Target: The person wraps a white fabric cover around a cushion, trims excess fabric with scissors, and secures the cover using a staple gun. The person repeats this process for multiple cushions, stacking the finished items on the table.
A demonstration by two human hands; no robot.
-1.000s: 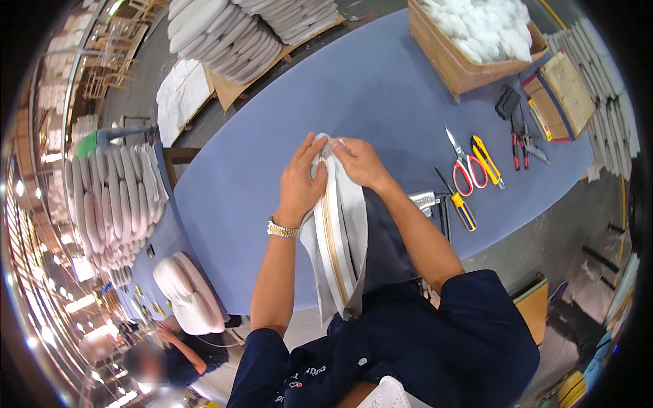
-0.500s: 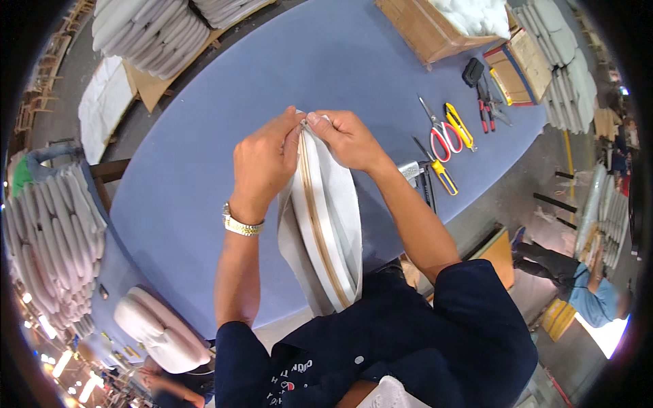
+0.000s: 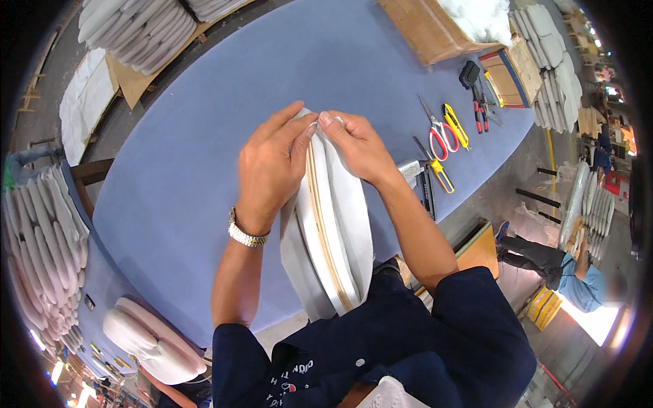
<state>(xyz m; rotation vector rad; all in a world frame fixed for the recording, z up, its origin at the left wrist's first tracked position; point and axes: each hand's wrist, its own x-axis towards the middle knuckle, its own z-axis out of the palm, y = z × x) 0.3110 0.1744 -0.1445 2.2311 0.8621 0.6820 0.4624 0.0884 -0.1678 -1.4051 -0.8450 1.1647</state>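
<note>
A pale grey fabric cushion cover (image 3: 352, 221) hangs lengthwise between my hands and my body. Along its middle runs a zipper (image 3: 318, 211) with a tan-brown strip on white tape. My left hand (image 3: 269, 163) pinches the far end of the cover from the left, thumb against the zipper's end. From the right, my right hand (image 3: 359, 146) grips the same end, its thumb and curled fingers closed on the fabric edge. The two hands nearly touch. Whether a zipper slider sits between the fingertips is hidden.
On the blue table (image 3: 183, 170), to the right, lie red-handled scissors (image 3: 441, 136), a yellow utility knife (image 3: 456, 126), a screwdriver (image 3: 441, 175) and pliers (image 3: 479, 112). Behind them stands a cardboard box (image 3: 422, 34) of white stuffing. Stacked cushions (image 3: 47, 238) rise at left. A person (image 3: 575, 279) is at far right.
My hands and the cover's far end have shifted slightly right in the view. The left hand's fingers are now straighter, and the zipper end is more covered by its thumb.
</note>
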